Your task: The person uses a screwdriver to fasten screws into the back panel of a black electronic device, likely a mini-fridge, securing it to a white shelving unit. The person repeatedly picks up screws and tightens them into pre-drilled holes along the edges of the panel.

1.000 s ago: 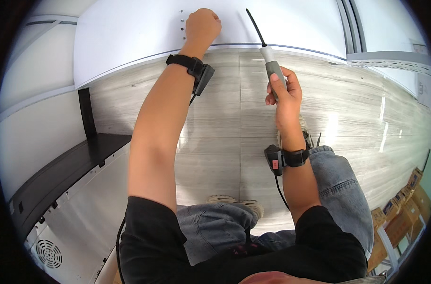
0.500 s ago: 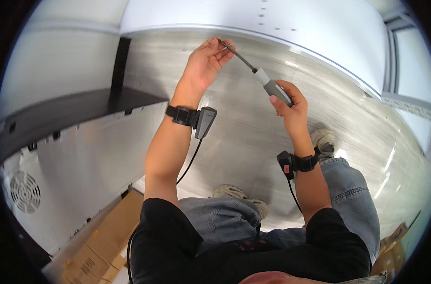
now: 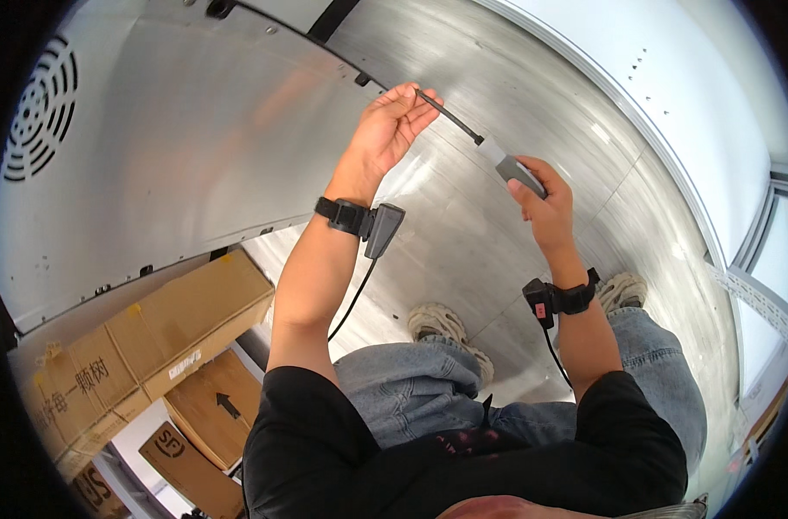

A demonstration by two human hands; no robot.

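Note:
A screwdriver [image 3: 489, 147] with a grey and white handle and a dark shaft slants between my hands. My right hand [image 3: 550, 203] wraps round its handle, thumb along the side. At the far end of the shaft, the thumb and forefinger of my left hand [image 3: 385, 130] pinch the tip, while the other fingers stay loosely curled. Whether a small part sits at the tip too is hidden by the fingers. Both wrists wear black straps with a small dark device [image 3: 383, 230] and a cable.
To my left stands a large metal panel [image 3: 195, 130] with a round vent. Cardboard boxes [image 3: 186, 320] are stacked at lower left. A white panel [image 3: 645, 95] runs along the far right, above the grey floor [image 3: 463, 233]. My shoes are below my hands.
The view has turned to the left: the metal panel and boxes now fill more of the left side. Both hands keep their hold on the screwdriver.

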